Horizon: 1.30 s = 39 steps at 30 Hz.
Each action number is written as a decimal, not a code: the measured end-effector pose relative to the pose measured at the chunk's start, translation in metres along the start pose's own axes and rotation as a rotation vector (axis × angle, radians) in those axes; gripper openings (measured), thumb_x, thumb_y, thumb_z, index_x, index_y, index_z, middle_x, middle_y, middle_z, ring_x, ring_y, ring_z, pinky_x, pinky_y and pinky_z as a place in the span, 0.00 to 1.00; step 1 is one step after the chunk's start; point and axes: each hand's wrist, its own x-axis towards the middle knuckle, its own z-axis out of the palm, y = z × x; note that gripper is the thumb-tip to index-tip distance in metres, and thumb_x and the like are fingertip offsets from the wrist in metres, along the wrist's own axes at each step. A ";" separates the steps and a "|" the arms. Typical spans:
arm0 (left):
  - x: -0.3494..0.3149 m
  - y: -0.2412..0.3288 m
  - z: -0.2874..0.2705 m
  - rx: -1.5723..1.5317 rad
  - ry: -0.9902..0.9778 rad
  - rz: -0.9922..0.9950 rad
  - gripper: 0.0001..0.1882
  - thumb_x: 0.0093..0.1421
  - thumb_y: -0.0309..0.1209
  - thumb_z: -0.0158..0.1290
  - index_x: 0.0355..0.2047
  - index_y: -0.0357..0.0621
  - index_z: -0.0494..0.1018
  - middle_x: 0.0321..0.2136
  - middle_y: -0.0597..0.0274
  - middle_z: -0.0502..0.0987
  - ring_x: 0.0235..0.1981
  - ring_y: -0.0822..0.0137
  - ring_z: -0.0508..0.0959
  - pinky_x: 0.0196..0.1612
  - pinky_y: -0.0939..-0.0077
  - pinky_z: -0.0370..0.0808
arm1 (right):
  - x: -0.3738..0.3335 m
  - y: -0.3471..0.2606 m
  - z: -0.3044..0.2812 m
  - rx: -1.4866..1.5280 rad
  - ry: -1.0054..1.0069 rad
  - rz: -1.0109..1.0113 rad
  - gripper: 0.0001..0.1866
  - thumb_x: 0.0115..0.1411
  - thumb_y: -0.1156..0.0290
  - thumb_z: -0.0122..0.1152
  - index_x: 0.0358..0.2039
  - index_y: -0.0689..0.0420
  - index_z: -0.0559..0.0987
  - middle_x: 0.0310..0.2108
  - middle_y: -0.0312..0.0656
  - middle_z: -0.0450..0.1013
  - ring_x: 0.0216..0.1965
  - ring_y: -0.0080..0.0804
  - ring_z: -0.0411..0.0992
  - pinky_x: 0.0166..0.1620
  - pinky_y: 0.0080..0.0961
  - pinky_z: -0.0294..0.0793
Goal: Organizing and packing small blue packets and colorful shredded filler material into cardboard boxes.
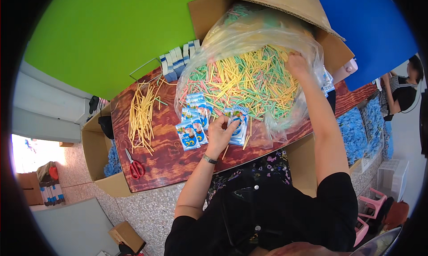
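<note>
A large clear plastic bag [209,51] lies open on the table, heaped with thin yellow, green and pink sticks [249,80]. At the far right of that heap is my right hand [298,65], its fingers curled down among the sticks and their tips hidden. My left hand [219,133], near the front edge, pinches a small blue-and-white packet [239,125] between thumb and fingers. Just left of it, several similar packets [189,134] overlap on the table. A few loose yellow sticks [248,134] lie beside the pinched packet.
The bag spills from a cardboard box [285,2]. Yellow sticks [141,115] lie piled on the left of the table [167,162], near red-handled scissors [135,165]. Blue-and-white cartons [171,62] stand behind. Boxes of blue packets [352,135] flank the table; another person [399,91] is at right.
</note>
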 end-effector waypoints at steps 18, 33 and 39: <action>0.001 0.001 0.005 -0.016 0.045 0.083 0.08 0.57 0.29 0.60 0.30 0.37 0.76 0.22 0.70 0.75 0.23 0.84 0.70 0.25 0.87 0.66 | -0.041 -0.015 -0.036 1.034 -0.320 -0.131 0.14 0.66 0.59 0.50 0.35 0.57 0.75 0.32 0.38 0.76 0.33 0.33 0.74 0.36 0.33 0.70; 0.006 0.014 0.003 0.197 0.383 0.455 0.14 0.49 0.27 0.67 0.22 0.38 0.70 0.19 0.63 0.70 0.17 0.74 0.69 0.20 0.79 0.65 | -0.105 -0.121 -0.162 0.583 -0.682 -0.752 0.13 0.66 0.61 0.51 0.34 0.59 0.71 0.21 0.42 0.68 0.23 0.36 0.70 0.29 0.31 0.69; 0.003 0.015 0.001 0.271 0.421 0.514 0.14 0.48 0.27 0.67 0.23 0.39 0.70 0.18 0.61 0.69 0.17 0.70 0.69 0.20 0.76 0.64 | -0.114 -0.142 -0.170 0.212 -0.461 -0.973 0.12 0.63 0.64 0.53 0.34 0.62 0.72 0.26 0.53 0.73 0.32 0.55 0.72 0.36 0.47 0.70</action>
